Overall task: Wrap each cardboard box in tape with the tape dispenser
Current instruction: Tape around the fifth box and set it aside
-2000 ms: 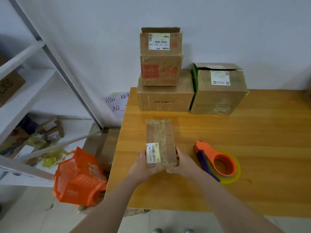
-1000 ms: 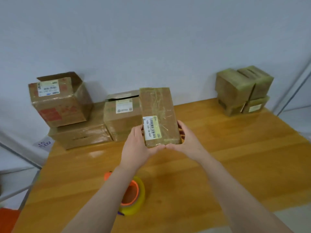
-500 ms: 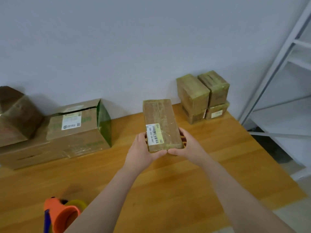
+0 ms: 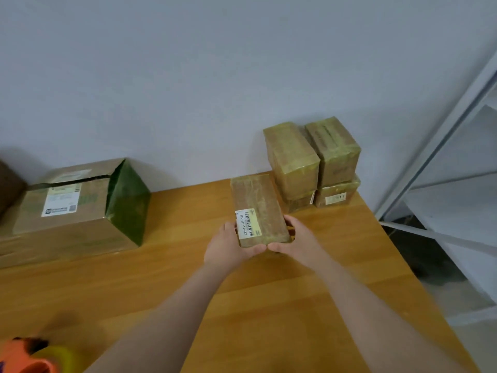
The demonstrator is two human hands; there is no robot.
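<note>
Carried rightward, the taped cardboard box (image 4: 256,204) points lengthwise away; left hand (image 4: 228,247) and right hand (image 4: 302,242) clasp its labelled end.

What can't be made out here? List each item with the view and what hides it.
Head view, all of it.
Tape dispenser: cut off by the bottom-left corner, blurred.
Wrapped box: its underside is hidden by itself, its near end partly by the left hand and right hand.
Brown box: cut off by the left edge.
Label on the large box: print too small to read.
</note>
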